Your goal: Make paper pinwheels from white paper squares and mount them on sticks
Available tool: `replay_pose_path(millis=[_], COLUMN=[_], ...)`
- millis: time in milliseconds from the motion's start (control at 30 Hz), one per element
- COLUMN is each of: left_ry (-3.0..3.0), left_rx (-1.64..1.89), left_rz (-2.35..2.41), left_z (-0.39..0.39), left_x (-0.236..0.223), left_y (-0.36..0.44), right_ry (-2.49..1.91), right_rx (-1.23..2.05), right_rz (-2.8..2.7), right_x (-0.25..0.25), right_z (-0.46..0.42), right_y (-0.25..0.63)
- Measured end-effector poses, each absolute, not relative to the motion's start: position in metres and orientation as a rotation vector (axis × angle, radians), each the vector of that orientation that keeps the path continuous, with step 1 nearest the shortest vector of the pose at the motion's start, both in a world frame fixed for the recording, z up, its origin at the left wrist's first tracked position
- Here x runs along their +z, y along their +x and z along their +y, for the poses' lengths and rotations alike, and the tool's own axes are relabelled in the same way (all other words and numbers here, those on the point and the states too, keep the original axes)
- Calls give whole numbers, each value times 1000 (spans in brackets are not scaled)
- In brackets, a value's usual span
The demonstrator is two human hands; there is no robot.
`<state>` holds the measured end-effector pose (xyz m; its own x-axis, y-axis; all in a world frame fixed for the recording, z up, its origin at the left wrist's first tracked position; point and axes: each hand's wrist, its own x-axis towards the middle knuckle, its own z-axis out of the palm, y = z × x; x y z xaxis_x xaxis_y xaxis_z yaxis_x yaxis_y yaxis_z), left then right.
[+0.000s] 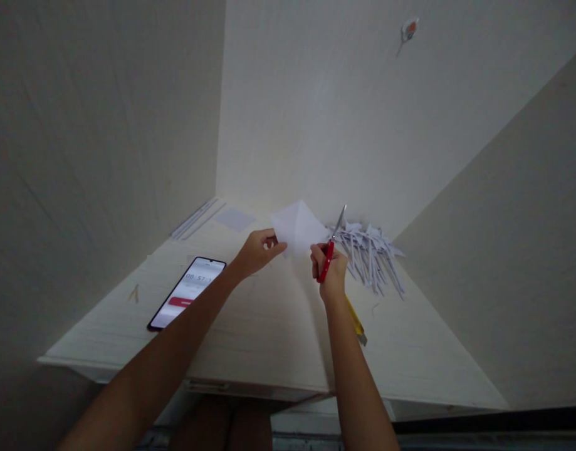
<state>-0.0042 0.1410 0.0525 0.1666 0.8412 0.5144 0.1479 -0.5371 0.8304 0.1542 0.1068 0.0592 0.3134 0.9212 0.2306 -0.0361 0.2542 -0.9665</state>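
Note:
A creased square of white paper (298,227) is held up between my hands, its top corner pointing away from me. The fingers and thumb of my left hand (262,250) pinch its left side. My right hand (329,266) is closed around the red handles of a pair of scissors (328,257), whose metal blades point up and away. Its fingertips are at the paper's right lower edge; whether they grip the paper too is hard to make out.
A phone (188,293) showing a timer lies at left. Behind it are thin paper sticks (193,219) and a paper piece (234,218). Folded paper pinwheel-like shapes on sticks (370,250) are heaped at right. A yellow cutter (355,318) lies by my right forearm. Walls enclose the table (259,351).

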Motion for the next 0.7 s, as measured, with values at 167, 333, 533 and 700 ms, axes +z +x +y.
replay_pose_path(millis=[167, 333, 533, 700], left_ry=[1736, 1671, 1482, 1526], left_rx=[1536, 1468, 1241, 1193], left_rz=[913, 894, 865, 704], left_z=[143, 141, 142, 130], left_x=[52, 51, 41, 43], left_y=[-3, 3, 15, 26], right_ry=[-1006, -985, -974, -977], right_rx=[952, 852, 740, 751], right_rz=[-976, -922, -860, -875], right_x=[47, 35, 29, 26], right_z=[106, 107, 105, 104], right_y=[157, 148, 137, 137])
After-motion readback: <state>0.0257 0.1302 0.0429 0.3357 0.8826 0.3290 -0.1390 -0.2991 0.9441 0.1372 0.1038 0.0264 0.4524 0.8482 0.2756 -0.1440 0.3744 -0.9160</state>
